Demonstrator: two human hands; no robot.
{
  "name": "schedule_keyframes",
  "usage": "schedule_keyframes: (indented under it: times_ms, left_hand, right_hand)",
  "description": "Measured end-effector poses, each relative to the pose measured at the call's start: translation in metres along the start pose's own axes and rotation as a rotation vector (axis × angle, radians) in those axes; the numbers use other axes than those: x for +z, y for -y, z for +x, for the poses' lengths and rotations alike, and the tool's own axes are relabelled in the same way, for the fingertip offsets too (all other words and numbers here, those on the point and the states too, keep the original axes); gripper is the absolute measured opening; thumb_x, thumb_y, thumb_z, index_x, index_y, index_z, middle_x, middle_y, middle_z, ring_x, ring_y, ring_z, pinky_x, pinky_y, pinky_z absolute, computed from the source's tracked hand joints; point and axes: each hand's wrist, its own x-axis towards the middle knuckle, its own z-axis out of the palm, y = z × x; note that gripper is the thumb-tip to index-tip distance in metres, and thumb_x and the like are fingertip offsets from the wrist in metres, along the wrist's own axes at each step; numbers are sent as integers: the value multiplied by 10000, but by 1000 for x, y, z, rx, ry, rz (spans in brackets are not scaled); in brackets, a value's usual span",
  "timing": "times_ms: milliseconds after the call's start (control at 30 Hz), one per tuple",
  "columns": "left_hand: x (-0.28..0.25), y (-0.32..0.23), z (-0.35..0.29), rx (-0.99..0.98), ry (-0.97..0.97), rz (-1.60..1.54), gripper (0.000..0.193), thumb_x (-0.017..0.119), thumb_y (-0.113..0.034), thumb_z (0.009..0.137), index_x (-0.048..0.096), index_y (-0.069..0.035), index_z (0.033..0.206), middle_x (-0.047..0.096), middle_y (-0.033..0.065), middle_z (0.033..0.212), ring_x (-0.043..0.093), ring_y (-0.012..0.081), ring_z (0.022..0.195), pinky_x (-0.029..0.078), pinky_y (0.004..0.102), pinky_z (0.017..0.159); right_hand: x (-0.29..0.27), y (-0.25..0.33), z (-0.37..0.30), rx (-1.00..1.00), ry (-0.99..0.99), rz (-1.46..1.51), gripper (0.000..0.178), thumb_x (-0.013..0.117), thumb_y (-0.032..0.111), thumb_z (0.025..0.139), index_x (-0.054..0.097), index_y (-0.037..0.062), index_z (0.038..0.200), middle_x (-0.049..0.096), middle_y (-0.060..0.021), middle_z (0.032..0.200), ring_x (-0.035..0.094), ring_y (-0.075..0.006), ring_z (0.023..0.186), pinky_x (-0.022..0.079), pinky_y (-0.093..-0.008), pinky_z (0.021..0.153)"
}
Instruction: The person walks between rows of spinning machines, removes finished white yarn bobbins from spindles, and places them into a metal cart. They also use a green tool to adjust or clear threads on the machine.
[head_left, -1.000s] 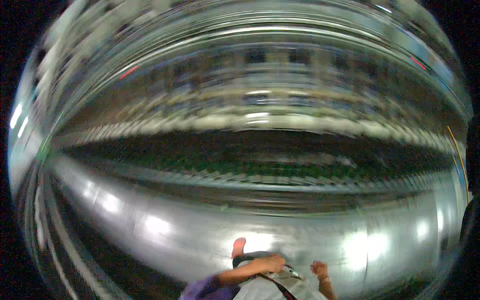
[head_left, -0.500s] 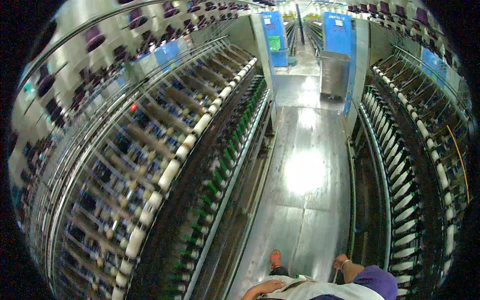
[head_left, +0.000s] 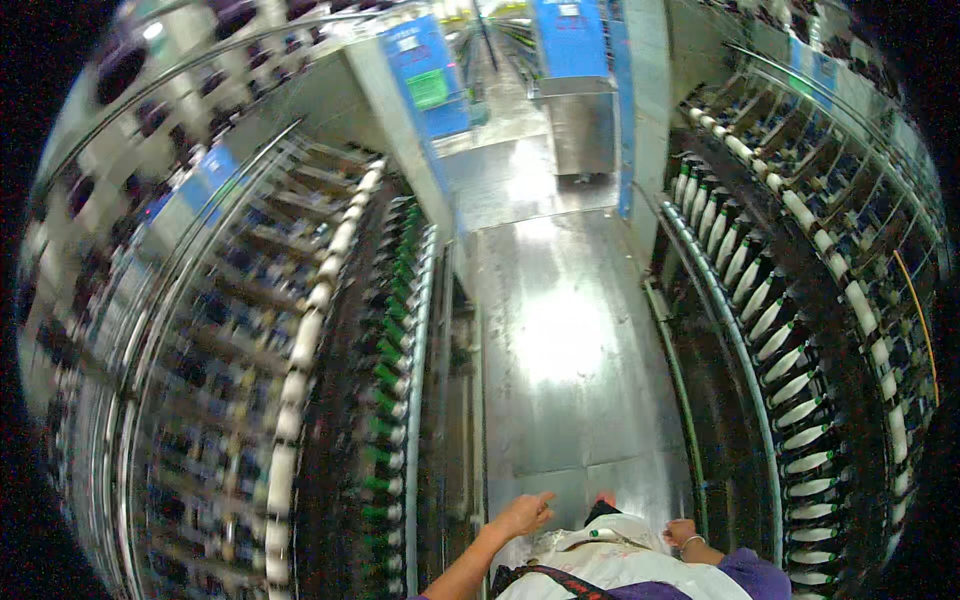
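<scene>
My left hand (head_left: 525, 514) is held out over the walkway in front of my waist. Its forefinger is stretched forward and the other fingers bend loosely; nothing shows in it, and it is open. On the other side, my right hand (head_left: 680, 532), with a band at the wrist, hangs beside the white apron (head_left: 570, 552). Its fingers look curled in, and I see nothing in them. A small white bobbin with a green end (head_left: 600, 535) lies at the top of the apron, between the hands and touched by neither.
Spinning frames flank the metal walkway (head_left: 575, 410). Green-tipped bobbins (head_left: 390, 380) line the left one; full white bobbins (head_left: 775, 340) line the right one. White rollers (head_left: 300, 350) run above. Ahead stand a steel bin (head_left: 582, 125) and blue cabinets (head_left: 425, 80).
My left hand has left the apron front and reached forward and out. The view has swung, and the machine ends and bin are nearer. My right hand stays beside the apron.
</scene>
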Motion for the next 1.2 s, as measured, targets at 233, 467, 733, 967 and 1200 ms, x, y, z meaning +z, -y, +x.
schedule_keyframes:
  times_ms: [233,467,733,967,1200]
  left_hand:
    - [-141,-27,210,-12,4,203,496,626,-258,902,490,-33,1322,622,243,1177,582,415,1100,486,484,895]
    - [-249,-43,378,169,-98,-296,549,668,-215,889,480,-41,1375,606,230,1252,618,366,1112,488,400,945]
    - [-437,-10,568,-24,-180,-646,275,693,-117,878,680,-11,1131,718,110,1050,682,173,927,534,315,829]
    - [-716,-151,698,603,189,-1203,304,743,-127,842,664,39,1084,646,111,999,608,175,912,493,312,851]
    - [-897,-222,840,1160,993,-1501,498,806,-393,785,676,27,1019,601,131,993,554,243,914,417,368,838]
  right_hand:
    - [-45,140,58,-271,133,-1417,451,451,455,946,715,112,1070,685,-153,1094,644,-337,1032,498,-514,849]
    - [121,513,194,-704,-63,-1601,107,674,202,747,684,110,694,652,-125,682,632,-294,621,495,-434,581]
    - [244,855,294,-392,59,-270,160,686,141,855,670,24,963,677,-55,820,620,-129,687,512,-298,622]
    - [180,920,367,-102,-179,-153,153,667,193,863,682,41,861,685,-88,738,626,-168,566,501,-289,475]
    - [154,974,508,329,-246,-613,233,591,131,894,677,14,711,648,-142,624,598,-233,495,478,-420,439]
